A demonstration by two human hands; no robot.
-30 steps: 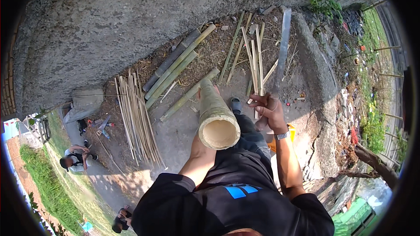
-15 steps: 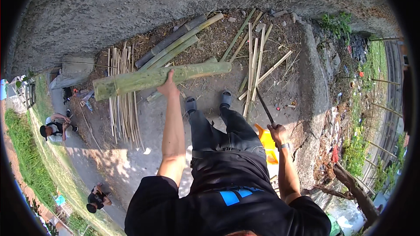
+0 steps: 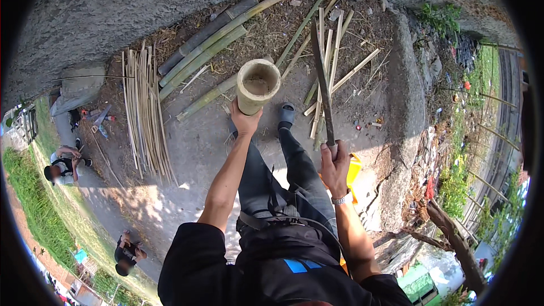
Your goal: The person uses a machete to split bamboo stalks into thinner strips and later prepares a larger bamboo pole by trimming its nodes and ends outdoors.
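Left hand (image 3: 245,120) closes its fingers round an upright hollow bamboo section (image 3: 257,85) (open bore shows pale pith inside) at 12 o'clock. Right hand (image 3: 334,164) fists a long blade (image 3: 322,88), 1 o'clock.

Strong daylight is cast over the scene; hard shadows are thrown across the concrete ground (image 3: 187,153), where a dark shadow patch is laid at lower left. Bright glare is seen on the split bamboo strips (image 3: 141,119) and on the hollow bamboo tube (image 3: 258,85). Straight edges are bent toward the rim, and a black fisheye border encloses the view. Focus is kept sharp centrally and softened at the edges.
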